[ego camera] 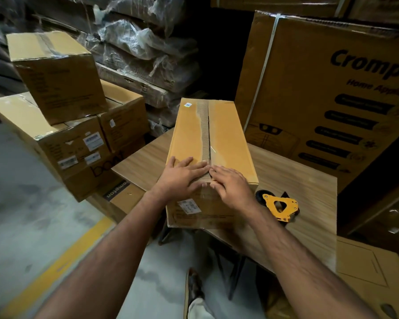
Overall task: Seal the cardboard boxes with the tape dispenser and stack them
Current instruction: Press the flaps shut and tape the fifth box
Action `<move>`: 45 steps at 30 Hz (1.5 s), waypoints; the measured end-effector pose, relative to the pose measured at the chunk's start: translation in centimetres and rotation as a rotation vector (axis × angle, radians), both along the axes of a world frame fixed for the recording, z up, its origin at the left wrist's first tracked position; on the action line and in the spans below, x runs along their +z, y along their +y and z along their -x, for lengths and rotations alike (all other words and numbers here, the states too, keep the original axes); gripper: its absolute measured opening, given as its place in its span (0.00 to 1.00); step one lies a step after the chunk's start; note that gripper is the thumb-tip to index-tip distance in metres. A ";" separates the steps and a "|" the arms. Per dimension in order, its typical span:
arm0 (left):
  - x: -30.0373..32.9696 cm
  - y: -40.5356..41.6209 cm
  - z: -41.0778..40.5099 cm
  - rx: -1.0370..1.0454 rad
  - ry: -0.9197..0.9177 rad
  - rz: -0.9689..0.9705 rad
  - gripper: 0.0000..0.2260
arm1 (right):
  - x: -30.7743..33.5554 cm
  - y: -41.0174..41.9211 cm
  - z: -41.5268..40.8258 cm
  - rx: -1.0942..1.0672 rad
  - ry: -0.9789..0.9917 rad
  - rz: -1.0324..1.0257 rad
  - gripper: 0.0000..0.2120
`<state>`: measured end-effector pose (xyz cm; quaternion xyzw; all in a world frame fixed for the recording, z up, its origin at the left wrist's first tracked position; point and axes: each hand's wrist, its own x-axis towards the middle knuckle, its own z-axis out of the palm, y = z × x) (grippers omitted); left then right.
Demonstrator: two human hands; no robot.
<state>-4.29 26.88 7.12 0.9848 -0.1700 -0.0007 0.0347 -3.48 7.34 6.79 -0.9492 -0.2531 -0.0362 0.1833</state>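
Note:
A long cardboard box (189, 132) lies on a wooden table (304, 180), its top flaps meeting along a centre seam with torn paper beside it. My left hand (182, 178) presses flat on the near end of the left flap. My right hand (232, 187) presses on the right flap at the near edge, fingertips at the seam. A yellow tape dispenser (280, 206) lies on the table just right of the box, with neither hand on it. Taped boxes (55, 74) are stacked at the left.
A big printed appliance carton (332, 93) stands behind the table at the right. Plastic-wrapped flat packs (143, 49) are piled at the back. More cartons sit under the left stack and at the lower right (373, 277). A yellow line (55, 270) runs across the grey floor.

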 end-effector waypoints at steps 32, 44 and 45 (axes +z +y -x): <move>0.4 -6.0 -11.7 -0.010 0.007 0.009 0.44 | 0.0 -1.3 -19.8 -0.427 -0.049 -0.137 0.17; -0.2 -9.4 -21.9 0.269 -0.063 -0.071 0.44 | 1.1 -0.7 -30.1 -0.127 0.068 -0.021 0.19; -0.5 -8.7 -22.1 0.267 -0.072 -0.063 0.44 | 0.9 -0.6 -29.4 -0.169 0.045 -0.046 0.19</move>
